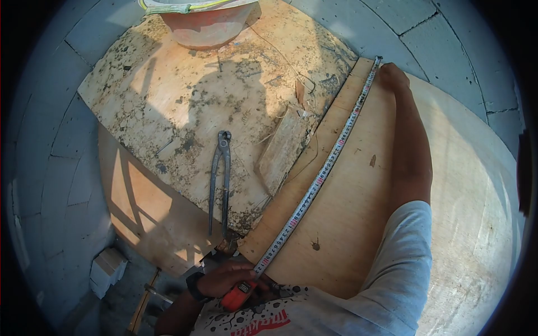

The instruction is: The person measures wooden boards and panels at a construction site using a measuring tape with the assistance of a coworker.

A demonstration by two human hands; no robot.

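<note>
A tape measure's white blade (320, 180) lies stretched across a plywood sheet (353, 224), close to its long left edge. Its red case (239, 295) is gripped in my left hand (224, 281), low in the view near my shirt, with a dark band on the wrist. At the far end of the blade my right hand (395, 78) is closed, fingers curled against the blade's tip; the fingertips are partly hidden. A pair of end-cutting pincers (223, 159) rests on the stained board to the left, handles toward me, touched by neither hand.
A cement-spotted board (151, 112) lies left of the sheet, carrying a wood offcut (284, 148), thin wire and a bucket (207, 25) at the back. Grey block walls (448, 61) curve around. White blocks (108, 271) and a hammer-like tool (159, 294) lie lower left.
</note>
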